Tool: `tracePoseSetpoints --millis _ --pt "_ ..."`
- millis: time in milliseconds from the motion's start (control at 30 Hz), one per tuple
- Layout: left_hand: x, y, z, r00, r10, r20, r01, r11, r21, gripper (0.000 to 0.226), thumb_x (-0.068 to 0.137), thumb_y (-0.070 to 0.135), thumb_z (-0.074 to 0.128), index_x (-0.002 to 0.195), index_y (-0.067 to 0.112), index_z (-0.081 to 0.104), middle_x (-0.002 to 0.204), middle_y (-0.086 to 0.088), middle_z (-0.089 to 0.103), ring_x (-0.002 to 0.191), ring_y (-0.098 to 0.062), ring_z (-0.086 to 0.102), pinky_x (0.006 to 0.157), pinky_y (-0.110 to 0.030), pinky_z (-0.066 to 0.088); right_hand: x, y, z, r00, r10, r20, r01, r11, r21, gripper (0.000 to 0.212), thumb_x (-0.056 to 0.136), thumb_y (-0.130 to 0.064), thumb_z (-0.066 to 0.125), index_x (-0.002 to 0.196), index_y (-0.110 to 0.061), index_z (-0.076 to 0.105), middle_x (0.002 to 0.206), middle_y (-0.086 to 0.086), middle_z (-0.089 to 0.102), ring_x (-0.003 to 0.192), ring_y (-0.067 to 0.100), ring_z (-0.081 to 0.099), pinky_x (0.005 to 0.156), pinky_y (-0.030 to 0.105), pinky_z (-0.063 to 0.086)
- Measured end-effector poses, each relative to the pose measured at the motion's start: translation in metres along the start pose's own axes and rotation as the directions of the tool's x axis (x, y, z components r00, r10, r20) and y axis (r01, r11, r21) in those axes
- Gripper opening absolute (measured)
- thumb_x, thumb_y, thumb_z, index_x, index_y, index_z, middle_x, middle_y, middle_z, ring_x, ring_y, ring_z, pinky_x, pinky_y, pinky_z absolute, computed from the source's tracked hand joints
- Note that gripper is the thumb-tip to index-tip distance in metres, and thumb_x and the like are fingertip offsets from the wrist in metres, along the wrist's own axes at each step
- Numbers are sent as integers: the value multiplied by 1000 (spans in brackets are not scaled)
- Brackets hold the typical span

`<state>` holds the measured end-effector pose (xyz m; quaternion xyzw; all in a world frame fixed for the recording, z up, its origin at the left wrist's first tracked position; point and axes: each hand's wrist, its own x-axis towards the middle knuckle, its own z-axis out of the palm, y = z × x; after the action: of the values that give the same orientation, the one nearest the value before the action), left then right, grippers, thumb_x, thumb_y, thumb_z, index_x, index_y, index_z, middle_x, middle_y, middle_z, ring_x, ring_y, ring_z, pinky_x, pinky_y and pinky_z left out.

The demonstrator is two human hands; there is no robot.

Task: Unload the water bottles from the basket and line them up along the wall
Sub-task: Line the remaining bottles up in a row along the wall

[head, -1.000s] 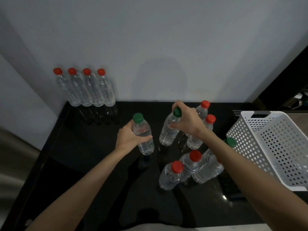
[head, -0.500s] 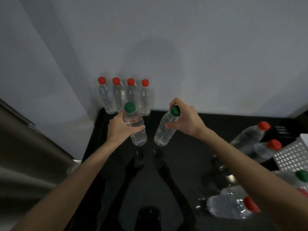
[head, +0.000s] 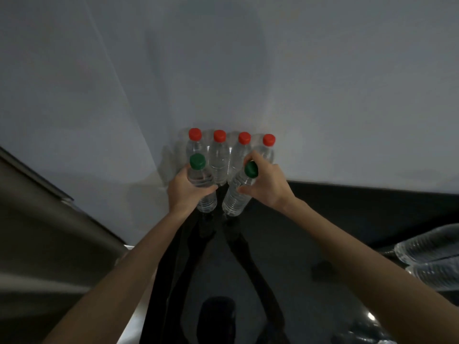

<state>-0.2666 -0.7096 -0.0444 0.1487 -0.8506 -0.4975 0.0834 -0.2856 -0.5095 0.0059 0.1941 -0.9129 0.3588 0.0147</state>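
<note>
Left hand (head: 185,192) wraps the shoulder of a clear plastic green-capped bottle (head: 207,204), held upright. Right hand (head: 267,187) pinches the neck of a second green-capped clear bottle (head: 234,202), tilted. Both are just before four red-capped clear bottles (head: 219,157) lined against the grey wall (head: 323,95). Loose clear bottles (head: 427,247) lie at the right edge of the glossy black counter (head: 323,219). Basket out of view. Judged part-way: four placed, two in hand, more waiting.

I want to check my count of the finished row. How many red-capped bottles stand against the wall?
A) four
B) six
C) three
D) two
A: four red-capped bottles stand side by side against the wall.
</note>
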Motion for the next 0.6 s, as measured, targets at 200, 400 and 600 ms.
tracePoseSetpoints --millis 200,400,600 --pt "36 -23 -1 1000 -3 21 3 1000 -29 63 58 27 92 113 16 62 101 6 68 89 -9 61 76 -19 44 40 -2 32 1000 19 18 -18 1000 -18 53 66 -9 83 102 -16 44 93 -2 56 81 19 59 66 23 47" --pt "58 -40 3 998 43 51 -38 994 -100 52 61 25 92 104 15 65 92 12 69 81 7 63 71 -7 50 61 -3 58 1000 8 -2 -8 1000 -19 53 70 -7 80 111 -12 46 89 -6 53 76 14 54 63 21 41" --pt "63 -50 7 992 123 9 -121 983 -142 58 55 45 90 102 38 57 103 4 69 95 -11 67 82 -39 56 65 -4 72 997 25 -71 -20 998 67 58 71 -12 78 120 -20 48 100 -2 66 87 18 64 74 39 55"
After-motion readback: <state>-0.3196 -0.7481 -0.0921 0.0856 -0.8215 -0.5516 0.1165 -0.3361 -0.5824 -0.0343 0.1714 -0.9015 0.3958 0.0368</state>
